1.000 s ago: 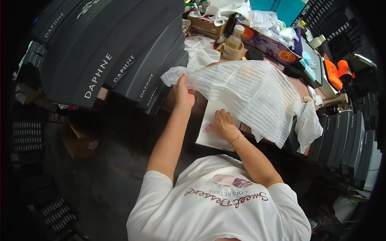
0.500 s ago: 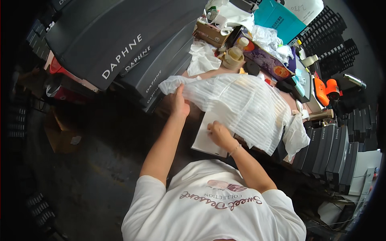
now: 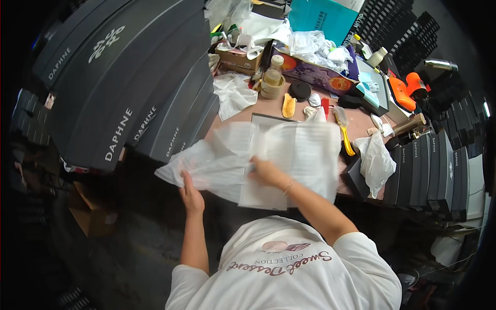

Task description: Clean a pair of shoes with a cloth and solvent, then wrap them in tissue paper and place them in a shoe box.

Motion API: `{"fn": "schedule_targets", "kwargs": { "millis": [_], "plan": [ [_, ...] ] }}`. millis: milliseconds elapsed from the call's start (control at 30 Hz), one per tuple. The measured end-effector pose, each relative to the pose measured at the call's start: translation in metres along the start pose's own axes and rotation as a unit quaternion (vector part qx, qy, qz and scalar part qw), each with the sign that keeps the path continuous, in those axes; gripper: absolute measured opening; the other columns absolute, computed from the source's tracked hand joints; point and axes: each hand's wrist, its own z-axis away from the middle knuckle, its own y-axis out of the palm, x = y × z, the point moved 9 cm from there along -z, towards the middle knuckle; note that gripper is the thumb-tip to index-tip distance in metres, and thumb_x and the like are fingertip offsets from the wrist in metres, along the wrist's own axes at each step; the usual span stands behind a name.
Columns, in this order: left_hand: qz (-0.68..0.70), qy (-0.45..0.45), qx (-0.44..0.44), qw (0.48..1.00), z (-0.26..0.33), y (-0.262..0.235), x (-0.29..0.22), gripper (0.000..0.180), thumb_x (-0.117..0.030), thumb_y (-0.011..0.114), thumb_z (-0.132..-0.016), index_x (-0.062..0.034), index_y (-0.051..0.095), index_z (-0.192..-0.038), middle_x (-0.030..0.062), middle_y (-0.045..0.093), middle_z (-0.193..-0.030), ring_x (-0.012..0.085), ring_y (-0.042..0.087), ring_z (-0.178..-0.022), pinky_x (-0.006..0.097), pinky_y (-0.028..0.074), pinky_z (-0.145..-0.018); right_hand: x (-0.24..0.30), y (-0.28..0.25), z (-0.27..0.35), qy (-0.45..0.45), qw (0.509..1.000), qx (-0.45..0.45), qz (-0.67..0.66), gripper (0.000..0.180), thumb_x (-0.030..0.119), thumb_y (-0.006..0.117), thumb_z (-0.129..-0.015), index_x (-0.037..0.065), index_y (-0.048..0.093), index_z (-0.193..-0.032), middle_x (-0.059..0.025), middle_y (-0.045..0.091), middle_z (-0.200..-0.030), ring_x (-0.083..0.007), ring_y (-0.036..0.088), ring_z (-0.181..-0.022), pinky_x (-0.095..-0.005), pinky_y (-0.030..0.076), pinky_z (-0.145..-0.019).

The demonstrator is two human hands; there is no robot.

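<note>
A thin, see-through white packing sheet (image 3: pixel 315 155) spreads over a flat box (image 3: pixel 268 120) at the table's near edge. The box's dark rim shows above and below the sheet. My left hand (image 3: pixel 192 196) is closed on the sheet's left end, its thumb in front and its fingers showing faintly through the sheet. Over the middle of the box, my right hand (image 3: pixel 269 173) is blurred, with its fingers curled in against the white layers. Whatever lies between those fingertips is hidden.
Large dark boxes (image 3: pixel 139 88) stack at the left; more dark boxes (image 3: pixel 426 170) stand at the right. On the pink tabletop lie a yellow-handled brush (image 3: pixel 345 132), a yellow sponge (image 3: pixel 289 105), jars (image 3: pixel 272 82) and crumpled white paper (image 3: pixel 234 94). A purple carton (image 3: pixel 315 72) sits behind.
The sheet has come down flatter over the box and shifted left and nearer. My left hand has moved left and down with its end; my right hand has moved slightly left.
</note>
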Motion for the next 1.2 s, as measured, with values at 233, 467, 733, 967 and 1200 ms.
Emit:
{"fn": "schedule_targets", "kwargs": {
  "millis": [233, 467, 733, 967, 1200],
  "plan": [
    [-0.056, -0.033, -0.101, 0.993, 0.018, -0.017, 0.015, 0.056, -0.022, 0.054, -0.097, 0.0061, 0.032, -0.140, 0.0167, 0.038, -0.142, 0.0226, 0.037, -0.132, 0.033, 0.028, -0.109, 0.050, -0.032, 0.050, -0.036, 0.985, -0.083, 0.148, 0.061, 0.029, 0.075, -0.074, 0.002, 0.046, -0.120, -0.0212, 0.059, -0.107, -0.0402, 0.061, -0.091, -0.0445, 0.051, -0.074],
    [-0.424, 0.399, -0.087, 0.808, 0.088, 0.061, -0.123, 0.065, -0.013, 0.065, -0.086, 0.0092, 0.033, -0.137, 0.0255, 0.026, -0.147, 0.0358, 0.026, -0.138, 0.047, 0.022, -0.113, 0.046, -0.028, 0.067, -0.144, 0.939, -0.108, 0.293, 0.062, 0.035, 0.076, -0.071, 0.007, 0.052, -0.122, -0.0200, 0.053, -0.120, -0.0370, 0.044, -0.121, -0.0525, 0.032, -0.104],
    [-0.533, 0.101, 0.229, 0.808, 0.056, 0.106, 0.039, 0.057, -0.004, 0.057, -0.082, 0.0048, 0.041, -0.135, 0.0291, 0.054, -0.122, 0.0434, 0.050, -0.116, 0.044, 0.039, -0.098, 0.053, -0.101, 0.093, -0.069, 0.938, -0.271, 0.204, 0.071, 0.034, 0.070, -0.078, 0.005, 0.041, -0.136, -0.0240, 0.044, -0.134, -0.0403, 0.036, -0.129, -0.0593, 0.026, -0.104],
    [-0.574, 0.140, 0.233, 0.772, -0.003, 0.126, 0.009, 0.047, -0.001, 0.048, -0.082, 0.0044, 0.048, -0.129, 0.0324, 0.060, -0.099, 0.0452, 0.060, -0.092, 0.047, 0.046, -0.080, -0.050, 0.007, 0.106, 0.032, 0.967, -0.029, -0.252, 0.045, 0.033, 0.045, -0.097, -0.002, 0.051, -0.124, -0.0293, 0.057, -0.114, -0.0428, 0.055, -0.106, -0.0392, 0.042, -0.093],
    [-0.591, 0.119, 0.207, 0.771, -0.011, 0.118, 0.024, 0.047, -0.003, 0.048, -0.083, 0.0063, 0.046, -0.129, 0.0315, 0.059, -0.104, 0.0460, 0.058, -0.094, 0.049, 0.045, -0.081, -0.088, -0.185, 0.114, 0.155, 0.922, -0.326, 0.138, 0.039, 0.028, 0.065, -0.084, -0.002, 0.056, -0.107, -0.0228, 0.062, -0.096, -0.0400, 0.062, -0.084, -0.0474, 0.050, -0.076]
  ]
}}
